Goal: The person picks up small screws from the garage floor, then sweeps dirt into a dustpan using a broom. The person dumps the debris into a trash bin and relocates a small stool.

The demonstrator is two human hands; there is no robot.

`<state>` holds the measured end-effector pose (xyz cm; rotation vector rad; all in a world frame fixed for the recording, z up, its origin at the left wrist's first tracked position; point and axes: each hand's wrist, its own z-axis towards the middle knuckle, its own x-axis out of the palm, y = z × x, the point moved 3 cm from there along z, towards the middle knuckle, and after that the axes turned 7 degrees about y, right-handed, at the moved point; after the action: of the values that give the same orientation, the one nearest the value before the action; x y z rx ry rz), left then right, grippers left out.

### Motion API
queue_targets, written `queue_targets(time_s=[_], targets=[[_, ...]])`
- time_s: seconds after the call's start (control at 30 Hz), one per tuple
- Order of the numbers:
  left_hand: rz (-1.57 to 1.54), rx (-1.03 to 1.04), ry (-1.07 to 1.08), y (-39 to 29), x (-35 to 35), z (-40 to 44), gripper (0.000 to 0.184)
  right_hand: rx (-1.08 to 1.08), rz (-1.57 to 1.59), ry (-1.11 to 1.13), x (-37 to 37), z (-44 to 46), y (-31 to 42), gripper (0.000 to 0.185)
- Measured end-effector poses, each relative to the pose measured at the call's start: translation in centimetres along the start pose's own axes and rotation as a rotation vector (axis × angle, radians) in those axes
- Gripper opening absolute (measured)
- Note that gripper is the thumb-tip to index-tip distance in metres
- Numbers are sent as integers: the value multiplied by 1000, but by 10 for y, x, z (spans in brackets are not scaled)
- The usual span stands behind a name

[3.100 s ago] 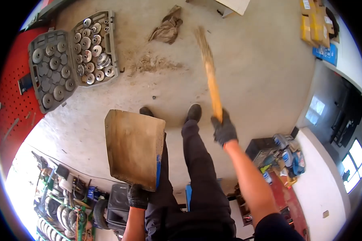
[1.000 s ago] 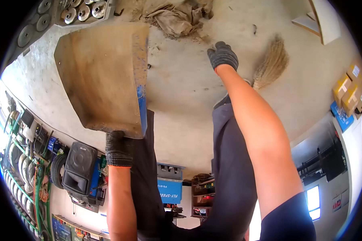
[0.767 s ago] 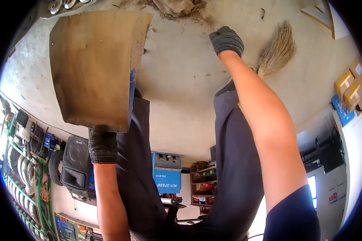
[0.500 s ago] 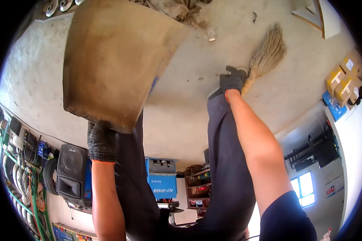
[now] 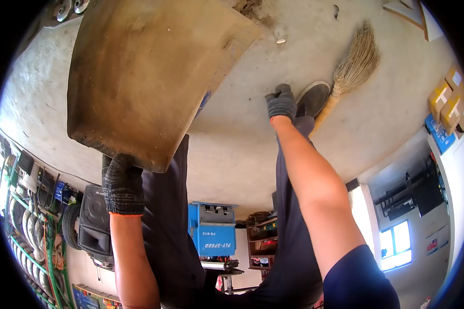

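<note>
My left hand [image 5: 122,180], in a dark knit glove with an orange cuff, is closed at the near edge of a large, worn metal dustpan [image 5: 139,77]. The pan is held up in front of my left leg, its broad brown face showing. My right hand [image 5: 282,102], gloved alike, reaches forward above the floor just left of my right shoe [image 5: 313,98]. Its fingers are slightly bent and apart, and nothing shows in them. A straw broom [image 5: 357,59] lies on the floor right of that shoe, its handle partly behind my leg.
A small pale piece [image 5: 280,41] and a dirt pile [image 5: 252,9] lie on the concrete floor [image 5: 232,118] ahead. Cardboard boxes [image 5: 448,105] stand at right. Behind me are a blue machine [image 5: 216,239], a black speaker [image 5: 94,221] and shelves [image 5: 260,239].
My right hand has moved left, away from the broom and off the shoe, which now shows more. The dustpan has shifted slightly forward and covers more of the dirt pile.
</note>
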<state>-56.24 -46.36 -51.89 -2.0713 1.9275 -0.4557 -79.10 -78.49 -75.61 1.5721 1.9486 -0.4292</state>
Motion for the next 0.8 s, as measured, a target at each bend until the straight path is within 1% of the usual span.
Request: queue_targets(time_s=[0.03,0.1,0.17,0.2,0.23,0.3,0.37,0.4,0.43,0.5,0.53,0.63,0.7,0.77,0.8], targets=[[-1,8,5,1,4,0,53,-5,5,-6,5,-2,0,26],[-6,26,-98,-2,9,-1,49,-32,-56,0,15,-9,6,24],[-43,37,-103,-5,6,2,49,-59,-55,-17,43,-2,-9,21],[-82,28,-115,-4,3,2,50,-10,282,-110,45,-4,-5,20],[-84,28,-121,-5,1,1,50,51,331,-106,45,-7,-7,19],[-80,62,-39,-9,3,-1,51,173,428,-106,37,-17,-2,18],[-125,48,-51,-7,-1,-5,52,67,-23,-96,29,-25,11,21],[-173,53,-51,-9,-2,-7,52,64,-98,-60,44,-10,-7,24],[-165,67,-48,-11,-2,-7,52,58,-82,-62,42,-8,-4,24],[-188,83,-90,-14,-1,-7,53,159,-74,-80,39,-11,5,29],[-174,94,-43,-16,2,-7,42,190,-91,-61,36,-11,9,31],[-93,166,-61,-21,-16,-3,42,250,-94,-146,33,-14,20,28],[-73,187,-55,-16,-33,1,42,219,-80,-151,28,-12,20,26],[-121,142,-115,-5,-48,5,42,230,-45,5,25,-12,22,30],[-119,145,-119,-1,-51,6,42,228,-42,9,28,-6,13,30]])
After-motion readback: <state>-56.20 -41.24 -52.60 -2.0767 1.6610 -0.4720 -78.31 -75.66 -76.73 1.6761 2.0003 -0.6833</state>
